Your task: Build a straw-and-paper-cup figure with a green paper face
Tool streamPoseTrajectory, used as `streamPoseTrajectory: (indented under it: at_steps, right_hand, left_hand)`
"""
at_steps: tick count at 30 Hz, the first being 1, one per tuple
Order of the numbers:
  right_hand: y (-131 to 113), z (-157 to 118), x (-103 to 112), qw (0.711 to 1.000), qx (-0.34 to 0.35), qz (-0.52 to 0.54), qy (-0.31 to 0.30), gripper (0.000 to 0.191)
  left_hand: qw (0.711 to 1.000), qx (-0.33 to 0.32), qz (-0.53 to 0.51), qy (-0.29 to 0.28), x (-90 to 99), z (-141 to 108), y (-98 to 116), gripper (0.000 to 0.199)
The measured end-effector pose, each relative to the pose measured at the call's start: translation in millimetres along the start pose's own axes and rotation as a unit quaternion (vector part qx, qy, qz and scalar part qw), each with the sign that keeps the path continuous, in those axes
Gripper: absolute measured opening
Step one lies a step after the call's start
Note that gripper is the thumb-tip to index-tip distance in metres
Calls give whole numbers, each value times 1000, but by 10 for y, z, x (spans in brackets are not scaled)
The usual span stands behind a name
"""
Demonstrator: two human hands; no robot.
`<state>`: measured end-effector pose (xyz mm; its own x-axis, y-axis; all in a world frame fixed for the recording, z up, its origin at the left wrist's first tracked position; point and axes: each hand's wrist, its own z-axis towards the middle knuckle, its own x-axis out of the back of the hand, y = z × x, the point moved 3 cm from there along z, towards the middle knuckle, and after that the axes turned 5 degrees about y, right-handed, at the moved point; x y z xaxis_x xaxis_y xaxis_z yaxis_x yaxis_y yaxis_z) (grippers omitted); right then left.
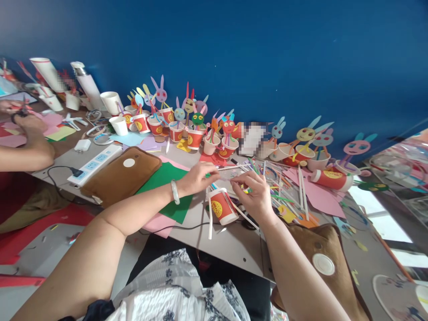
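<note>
A red and white paper cup with a yellow print leans on the table in front of me, white straws sticking out at both sides. Just above its left edge is my left hand, fingers pinched together on something too small to name. My right hand is at the cup's upper right, thumb and index finger also pinched. A thin, pale strip seems to run between the two hands. Green paper lies left of the cup, and loose straws are spread to the right.
Cups with paper rabbit heads line the blue wall. A brown cushion and white power strip sit left, another brown cushion right. Pink paper lies at right. Another person's hands hold scissors at far left.
</note>
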<state>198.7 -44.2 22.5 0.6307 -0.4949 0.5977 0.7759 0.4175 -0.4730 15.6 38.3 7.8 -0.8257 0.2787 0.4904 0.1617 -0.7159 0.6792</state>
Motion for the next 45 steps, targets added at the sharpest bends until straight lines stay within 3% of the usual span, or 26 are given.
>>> streamPoseTrajectory:
  at_steps: [3,4,8,12,17,27,35,41,45]
  right_hand:
    - [75,17,17,991,-108,84,-5,19]
    - [106,20,7,983,-139,121,-23,21]
    - [233,-2,-73,925,-241,255,-146,33]
    - [345,-58,-73,871,-316,288,-241,39]
    - [439,-73,21,874,-314,259,-267,37]
    - [386,-122,-1,819,-352,211,-400,38]
    - [341,-140,-73,791,-369,255,-415,38]
    - [364,-167,-141,783,-365,282,-417,39]
    - [331,-166,-145,785,-359,302,-405,38]
  left_hand:
    - [990,110,-37,74,158,66,-179,29]
    - [987,137,-47,70,196,86,-244,28]
    - [971,227,-53,-49,268,125,-467,27]
    - [953,275,-75,-102,306,116,-543,25]
    - [917,354,-105,-148,298,77,-520,19]
    - [879,421,-138,-175,141,12,-506,19]
    - [846,438,-238,-189,48,-23,-496,24]
    - [817,472,-297,-148,-93,-47,-546,24]
    - [809,458,-354,-99,-197,-50,-525,21]
